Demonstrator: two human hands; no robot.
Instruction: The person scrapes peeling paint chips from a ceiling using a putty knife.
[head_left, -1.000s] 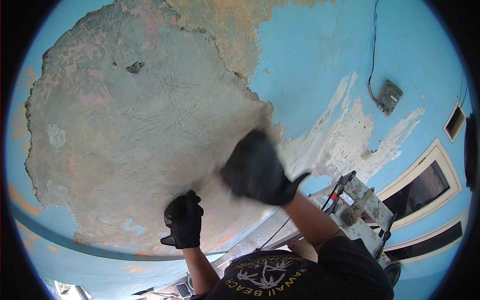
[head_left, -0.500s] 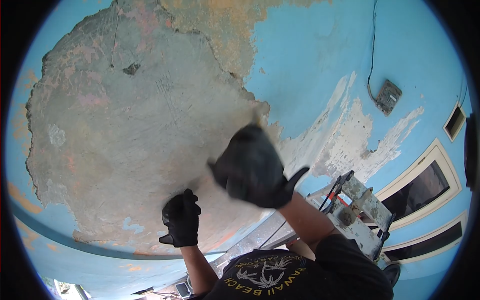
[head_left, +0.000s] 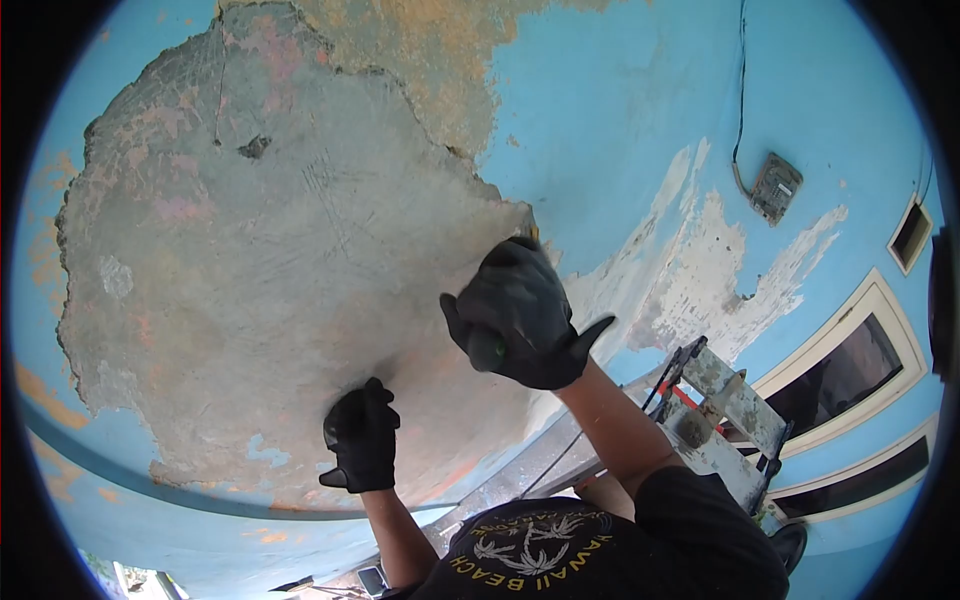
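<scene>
In front of me is a wall (head_left: 270, 300) with a large patch of bare grey plaster and peeling blue paint around it. My right hand (head_left: 520, 315), in a black glove, is closed around a hand tool whose rounded dark handle end (head_left: 487, 352) has a green spot. The tool's far end is mostly hidden behind the glove, close to the broken edge of the paint. Lower left, my gloved left hand (head_left: 362, 435) is at the grey plaster with its fingers curled. Whatever lies inside those fingers, if anything, is hidden.
A paint-spattered ladder or stand (head_left: 715, 430) is at my right. Farther right are framed windows (head_left: 850, 365) and a small vent opening (head_left: 910, 238). A grey box (head_left: 776, 190) with a cable is mounted on the wall.
My right hand, blurred before, has shifted slightly right and is sharper now. The left hand keeps its place. The view has moved a little.
</scene>
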